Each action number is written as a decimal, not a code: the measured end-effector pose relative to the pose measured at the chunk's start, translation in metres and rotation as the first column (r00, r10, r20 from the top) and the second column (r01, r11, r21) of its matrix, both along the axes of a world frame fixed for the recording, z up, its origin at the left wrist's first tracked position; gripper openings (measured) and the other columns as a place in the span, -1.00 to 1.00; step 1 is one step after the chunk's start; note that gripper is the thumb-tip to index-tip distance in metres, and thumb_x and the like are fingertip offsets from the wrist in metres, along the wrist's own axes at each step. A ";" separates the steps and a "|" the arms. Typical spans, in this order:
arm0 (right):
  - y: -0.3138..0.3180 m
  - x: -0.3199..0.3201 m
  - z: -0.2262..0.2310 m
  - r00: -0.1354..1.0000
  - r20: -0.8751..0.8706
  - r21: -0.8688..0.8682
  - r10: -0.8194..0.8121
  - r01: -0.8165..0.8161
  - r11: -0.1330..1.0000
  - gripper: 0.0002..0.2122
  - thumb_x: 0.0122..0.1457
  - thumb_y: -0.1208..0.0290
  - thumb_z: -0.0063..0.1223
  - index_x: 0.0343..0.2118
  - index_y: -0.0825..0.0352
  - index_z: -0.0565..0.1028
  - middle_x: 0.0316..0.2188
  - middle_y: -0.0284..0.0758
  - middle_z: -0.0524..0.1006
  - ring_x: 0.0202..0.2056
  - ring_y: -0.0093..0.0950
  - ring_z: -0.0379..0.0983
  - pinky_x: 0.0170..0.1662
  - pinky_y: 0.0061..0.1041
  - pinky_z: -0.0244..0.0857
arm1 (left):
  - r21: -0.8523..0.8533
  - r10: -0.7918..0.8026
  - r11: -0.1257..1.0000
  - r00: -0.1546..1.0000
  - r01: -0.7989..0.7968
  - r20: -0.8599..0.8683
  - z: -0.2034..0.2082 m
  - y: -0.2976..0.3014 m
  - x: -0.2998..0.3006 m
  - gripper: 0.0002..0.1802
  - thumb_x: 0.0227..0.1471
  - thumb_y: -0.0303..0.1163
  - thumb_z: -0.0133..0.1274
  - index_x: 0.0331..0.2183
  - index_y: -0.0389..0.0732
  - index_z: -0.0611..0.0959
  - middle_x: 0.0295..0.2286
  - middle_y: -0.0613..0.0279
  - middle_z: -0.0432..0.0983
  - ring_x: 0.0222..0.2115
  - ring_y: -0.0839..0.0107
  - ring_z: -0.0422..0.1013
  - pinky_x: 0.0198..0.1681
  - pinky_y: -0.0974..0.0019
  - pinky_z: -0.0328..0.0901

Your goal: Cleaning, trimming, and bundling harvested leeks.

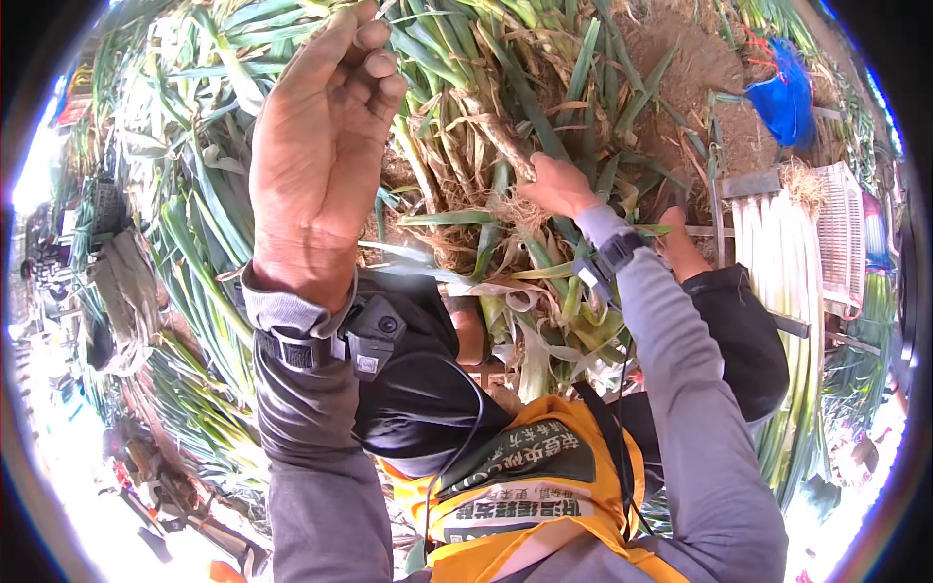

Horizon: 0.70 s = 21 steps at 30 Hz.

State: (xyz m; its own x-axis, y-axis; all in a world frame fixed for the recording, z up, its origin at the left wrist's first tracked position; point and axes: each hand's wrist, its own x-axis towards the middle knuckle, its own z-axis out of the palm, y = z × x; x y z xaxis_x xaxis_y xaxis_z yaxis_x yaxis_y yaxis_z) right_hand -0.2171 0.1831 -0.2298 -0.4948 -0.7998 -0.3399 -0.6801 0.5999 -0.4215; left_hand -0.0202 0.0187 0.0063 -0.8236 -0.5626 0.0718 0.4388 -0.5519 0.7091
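My left hand (326, 160) is raised at the upper left, palm showing, with its fingers loosely bent and nothing visible in the palm. Leaves of a large heap of long green onions (437, 49) lie just beyond its fingertips. Near the centre, my right hand (559, 187) is closed on a soil-brown green onion (502, 141) near its root end. The stalk slants up and left into the leaves. Pale, stringy roots (520, 211) hang beside that hand. Small cameras are strapped at both wrists.
To the right, cleaned white-stemmed green onions (763, 233) lie in a row on a metal rack (750, 185), beside a pale slatted crate (844, 223). A blue bag (782, 97) lies at the upper right. Peeled leaves (535, 355) litter the ground between my legs. More onions (209, 389) stretch along the left.
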 end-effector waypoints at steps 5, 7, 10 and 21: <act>-0.023 0.012 -0.007 1.000 0.019 0.140 -0.020 0.017 0.990 -0.46 -0.05 -0.04 0.14 -0.17 0.38 0.51 -0.17 -0.01 0.56 -0.10 -0.08 0.50 -0.01 -0.21 0.33 | -0.015 0.020 1.000 0.999 -0.019 0.032 0.006 0.006 -0.001 -0.66 0.25 -0.41 -0.04 -0.03 -0.45 0.46 -0.34 0.25 0.47 -0.38 0.54 0.37 -0.25 0.47 0.36; -0.028 0.015 -0.006 0.995 -0.005 0.134 -0.100 0.100 0.986 -0.58 -0.03 0.17 0.09 -0.16 0.36 0.53 -0.09 -0.05 0.54 -0.04 -0.10 0.48 0.03 -0.22 0.35 | -0.026 0.048 0.999 0.997 -0.046 0.065 0.006 0.009 -0.005 -0.66 0.26 -0.41 -0.04 -0.03 -0.45 0.46 -0.35 0.25 0.47 -0.38 0.53 0.36 -0.26 0.47 0.35; -0.019 0.007 -0.011 0.983 -0.136 -0.100 -0.121 0.108 0.989 -0.60 -0.04 0.18 0.13 -0.23 0.43 0.54 -0.21 0.02 0.57 -0.18 -0.15 0.54 -0.10 -0.23 0.39 | -0.027 0.019 0.999 0.999 -0.017 0.042 0.000 0.007 -0.011 -0.65 0.26 -0.40 -0.04 -0.02 -0.46 0.46 -0.35 0.26 0.46 -0.37 0.53 0.36 -0.26 0.47 0.35; -0.024 -0.012 0.035 0.831 0.556 -0.227 -0.016 0.170 0.959 -0.71 0.01 0.36 0.25 -0.31 0.50 0.51 -0.42 -0.26 0.52 -0.43 -0.51 0.41 -0.37 -0.46 0.29 | -0.035 0.025 0.999 0.994 -0.021 0.108 -0.004 0.010 -0.014 -0.68 0.24 -0.39 0.00 -0.06 -0.44 0.49 -0.36 0.27 0.45 -0.39 0.53 0.36 -0.26 0.47 0.37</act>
